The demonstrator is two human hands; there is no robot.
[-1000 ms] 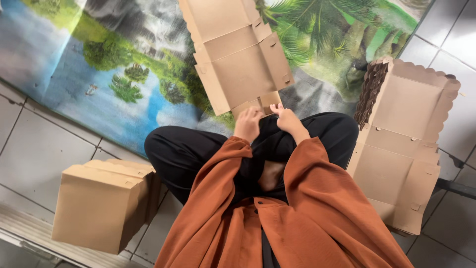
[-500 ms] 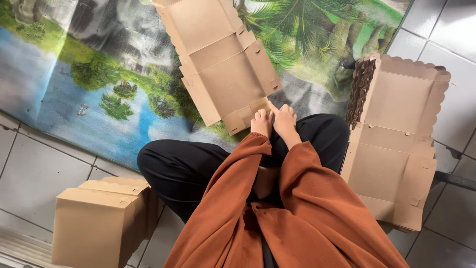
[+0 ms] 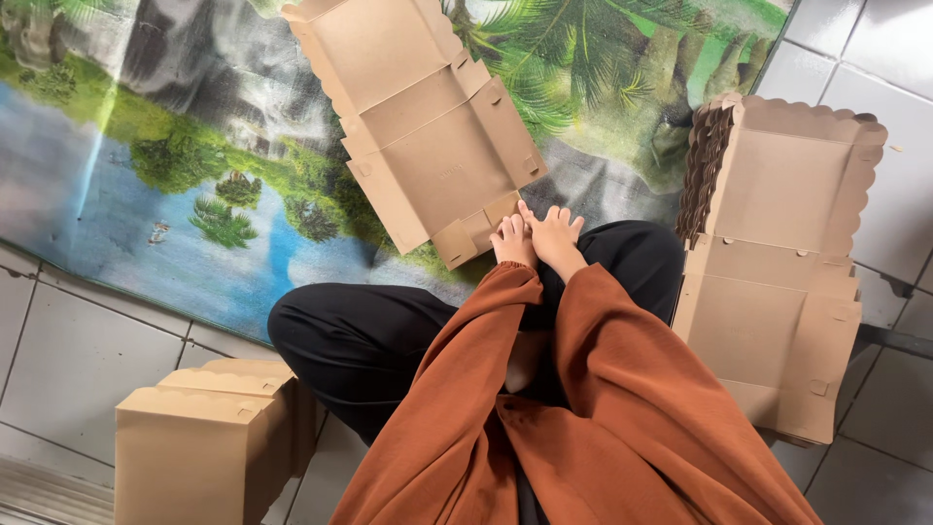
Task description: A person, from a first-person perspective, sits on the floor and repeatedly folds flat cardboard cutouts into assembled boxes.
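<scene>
An unfolded brown cardboard box (image 3: 428, 146) with scalloped edges lies flat on a printed landscape mat (image 3: 146, 165) in front of me. My left hand (image 3: 512, 243) rests on the box's small near flap (image 3: 476, 233), fingers over its edge. My right hand (image 3: 556, 233) lies beside it with the fingers spread flat, the index tip touching the same flap. Both hands sit above my crossed legs in black trousers (image 3: 389, 331). Rust-orange sleeves (image 3: 622, 389) cover both arms.
A stack of flat scalloped cardboard boxes (image 3: 777, 272) stands at my right on the grey tiled floor (image 3: 78, 340). An assembled cardboard box (image 3: 204, 437) sits at the lower left beside my knee.
The flat box has come down from a raised tilt to lie on the mat, nearer my knees. My hands have stayed together at its near flap, and the view has shifted.
</scene>
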